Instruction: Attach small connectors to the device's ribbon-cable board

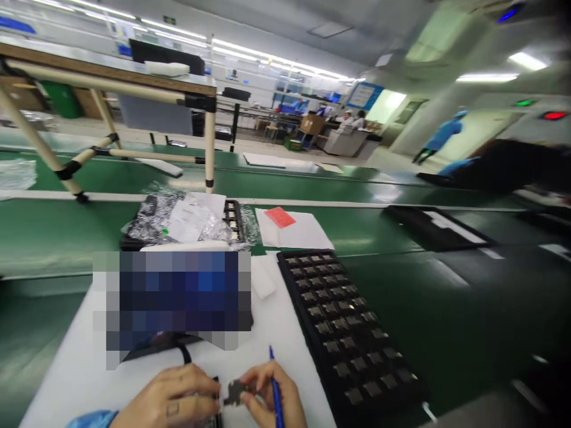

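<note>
Down at the bottom edge of the view, a small dark component is pinched between both hands, right over the white mat. The left hand is curled around its left side, fingertips closed on it, while the right hand meets it from the other side with thumb and forefinger pressed against its right edge — so the part sits squarely between the two sets of fingertips, touching both. A blue pen is also tucked into the right hand, held upright-ish between the fingers, tip pointing up and away. A blue sleeve is seen at the left wrist.

Just to the right of the hands, a long black tray full of small square parts is laid diagonally across the mat's edge and the green bench. Behind the hands, a blurred-out blue rectangle is sitting on the mat, with a black cable curling out from under it. Further back, crinkled clear bags are piled on another dark tray, and a white sheet with a red tag is lying beside them. A second flat black tray is seen well apart on the right — people in blue coats are visible way off in the background.
</note>
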Demonstrator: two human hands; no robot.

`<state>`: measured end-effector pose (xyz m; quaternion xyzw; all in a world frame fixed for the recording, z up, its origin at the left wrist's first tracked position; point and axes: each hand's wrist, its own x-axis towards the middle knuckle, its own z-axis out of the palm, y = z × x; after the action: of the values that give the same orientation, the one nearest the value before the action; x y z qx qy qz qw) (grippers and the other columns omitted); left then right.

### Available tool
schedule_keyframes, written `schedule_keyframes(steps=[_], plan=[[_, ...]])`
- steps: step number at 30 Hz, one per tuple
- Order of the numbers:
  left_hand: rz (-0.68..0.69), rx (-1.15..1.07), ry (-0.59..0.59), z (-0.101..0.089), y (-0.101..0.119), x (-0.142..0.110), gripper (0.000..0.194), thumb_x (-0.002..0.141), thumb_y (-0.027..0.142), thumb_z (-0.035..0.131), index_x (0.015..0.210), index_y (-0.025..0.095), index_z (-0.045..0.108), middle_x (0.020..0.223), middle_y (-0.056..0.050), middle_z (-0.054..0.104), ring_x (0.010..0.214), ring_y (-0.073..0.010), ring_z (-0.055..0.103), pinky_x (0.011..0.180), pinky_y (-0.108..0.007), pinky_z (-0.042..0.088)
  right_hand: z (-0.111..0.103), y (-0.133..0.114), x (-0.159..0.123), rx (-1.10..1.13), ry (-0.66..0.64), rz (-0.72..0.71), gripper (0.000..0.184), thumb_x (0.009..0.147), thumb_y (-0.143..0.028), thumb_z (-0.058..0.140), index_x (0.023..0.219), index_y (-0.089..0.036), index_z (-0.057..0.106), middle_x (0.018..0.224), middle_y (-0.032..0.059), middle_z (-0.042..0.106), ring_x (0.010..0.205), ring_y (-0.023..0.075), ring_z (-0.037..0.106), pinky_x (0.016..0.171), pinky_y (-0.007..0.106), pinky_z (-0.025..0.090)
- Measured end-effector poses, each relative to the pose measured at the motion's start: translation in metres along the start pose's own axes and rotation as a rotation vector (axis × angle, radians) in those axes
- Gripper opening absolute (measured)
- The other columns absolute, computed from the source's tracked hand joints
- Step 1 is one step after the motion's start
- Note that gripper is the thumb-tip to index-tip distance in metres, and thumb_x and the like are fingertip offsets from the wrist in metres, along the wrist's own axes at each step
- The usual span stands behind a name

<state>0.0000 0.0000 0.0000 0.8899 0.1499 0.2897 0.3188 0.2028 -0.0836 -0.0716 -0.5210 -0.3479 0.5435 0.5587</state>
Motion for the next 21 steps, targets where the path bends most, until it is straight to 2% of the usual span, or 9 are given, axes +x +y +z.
schedule_keyframes(steps=[2,5,10,15,21], plan=[[-0.036,0.056,0.027,-0.004,0.002,-0.007,0.036,0.099,0.043,0.038,0.097,0.021,0.066,0.070,-0.006,0.069,0.060,-0.0154,0.063,0.059,-0.021,0.049,0.001,0.008,0.000,-0.034,0.073,-0.027,0.036,0.063,-0.037,0.082,0.066,-0.021,0.050,0.075,0.0035,0.065,0.066,0.0156,0.063,0.065,0.026,0.051],[-0.066,0.164,-0.034,0.001,0.000,-0.018,0.047,0.101,0.038,0.026,0.084,0.018,0.065,0.050,-0.003,0.059,0.043,-0.0145,0.054,0.049,-0.025,0.042,0.004,0.018,-0.001,-0.057,0.109,-0.067,0.035,0.068,-0.045,0.079,0.070,-0.021,0.052,0.077,0.0029,0.065,0.060,0.0134,0.061,0.063,0.025,0.052],[0.020,0.264,-0.167,0.014,-0.003,-0.021,0.048,0.100,0.027,0.020,0.086,0.014,0.064,0.054,-0.005,0.060,0.045,-0.0165,0.055,0.045,-0.029,0.035,0.007,0.027,-0.002,-0.229,0.141,-0.196,0.030,0.074,-0.042,0.075,0.067,-0.022,0.054,0.073,0.0038,0.064,0.064,0.0155,0.062,0.065,0.024,0.053],[0.028,0.331,-0.181,0.019,-0.005,-0.018,0.044,0.099,0.022,0.020,0.093,0.014,0.063,0.058,-0.004,0.060,0.046,-0.0168,0.054,0.044,-0.031,0.030,0.005,0.028,-0.003,-0.298,0.115,-0.223,0.029,0.078,-0.045,0.070,0.070,-0.022,0.056,0.073,0.0048,0.066,0.056,0.0140,0.060,0.061,0.024,0.054],[0.015,0.345,-0.196,0.026,-0.010,-0.025,0.038,0.099,0.021,0.022,0.098,0.014,0.059,0.061,-0.002,0.059,0.048,-0.0168,0.053,0.045,-0.031,0.030,0.008,0.029,-0.004,-0.359,0.157,-0.304,0.026,0.079,-0.045,0.068,0.072,-0.022,0.058,0.072,0.0040,0.067,0.054,0.0138,0.061,0.057,0.021,0.053]])
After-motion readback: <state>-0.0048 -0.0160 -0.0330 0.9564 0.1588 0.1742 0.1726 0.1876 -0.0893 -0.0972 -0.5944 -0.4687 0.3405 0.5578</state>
